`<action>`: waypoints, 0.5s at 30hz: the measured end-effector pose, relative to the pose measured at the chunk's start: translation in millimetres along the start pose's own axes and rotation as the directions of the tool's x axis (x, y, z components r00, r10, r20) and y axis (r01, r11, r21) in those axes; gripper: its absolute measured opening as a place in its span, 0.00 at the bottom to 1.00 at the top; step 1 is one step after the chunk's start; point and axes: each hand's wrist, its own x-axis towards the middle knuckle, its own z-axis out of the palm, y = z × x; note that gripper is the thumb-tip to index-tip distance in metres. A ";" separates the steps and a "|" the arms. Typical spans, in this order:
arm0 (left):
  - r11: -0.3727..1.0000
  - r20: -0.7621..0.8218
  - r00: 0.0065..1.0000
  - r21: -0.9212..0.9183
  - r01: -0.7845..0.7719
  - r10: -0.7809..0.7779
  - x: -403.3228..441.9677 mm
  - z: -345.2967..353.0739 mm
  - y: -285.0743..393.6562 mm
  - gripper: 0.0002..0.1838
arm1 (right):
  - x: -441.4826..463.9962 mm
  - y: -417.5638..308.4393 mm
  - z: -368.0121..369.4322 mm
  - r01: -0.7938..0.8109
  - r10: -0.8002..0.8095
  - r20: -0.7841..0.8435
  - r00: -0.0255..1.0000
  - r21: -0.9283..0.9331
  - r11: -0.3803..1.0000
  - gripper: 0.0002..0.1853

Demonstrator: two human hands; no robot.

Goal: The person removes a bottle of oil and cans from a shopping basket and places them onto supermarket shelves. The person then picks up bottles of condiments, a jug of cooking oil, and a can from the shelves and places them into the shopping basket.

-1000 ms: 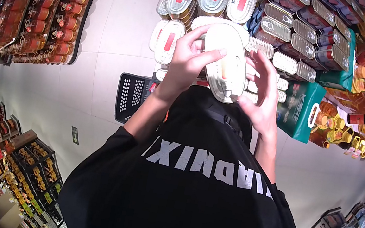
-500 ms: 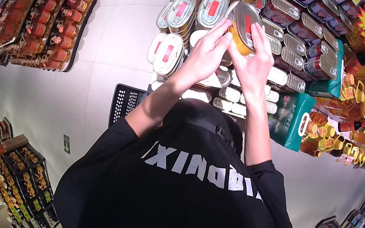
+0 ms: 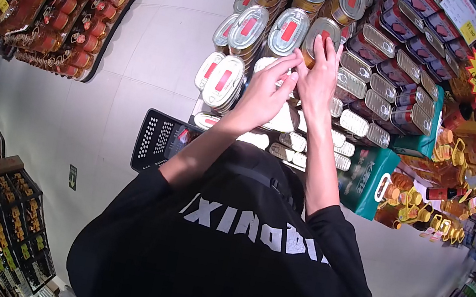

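Over stacked oval cans (image 3: 288, 32), the right hand (image 3: 319, 77) rests slightly spread fingers on one lid (image 3: 318, 29); the left hand (image 3: 265, 95), loosely curved, is beside it.

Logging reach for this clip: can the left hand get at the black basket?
Probably yes, if drawn back: the left hand looks empty, and only its own forearm partly overlaps the black basket.

Single wide fisheye view from the wearer's head, facing forward and steeply down over the black short-sleeved shirt with white lettering (image 3: 255, 231), close above it
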 end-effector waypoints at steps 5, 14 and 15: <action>0.971 -0.052 0.984 -0.181 0.158 -0.170 -43.1 -19.0 2.7 0.14 | -2.8 3.5 2.2 0.039 -0.038 0.004 0.999 -0.042 0.998 0.29; 0.820 -0.284 0.779 -0.330 0.467 -0.558 -154.9 -24.5 -12.8 0.16 | -2.2 22.8 -4.4 0.091 -0.098 0.188 0.977 0.044 0.995 0.33; 0.803 -0.325 0.741 -0.348 0.484 -0.588 -171.3 -19.8 -12.8 0.15 | -4.1 25.7 -6.2 0.090 -0.101 0.201 0.974 0.063 0.994 0.34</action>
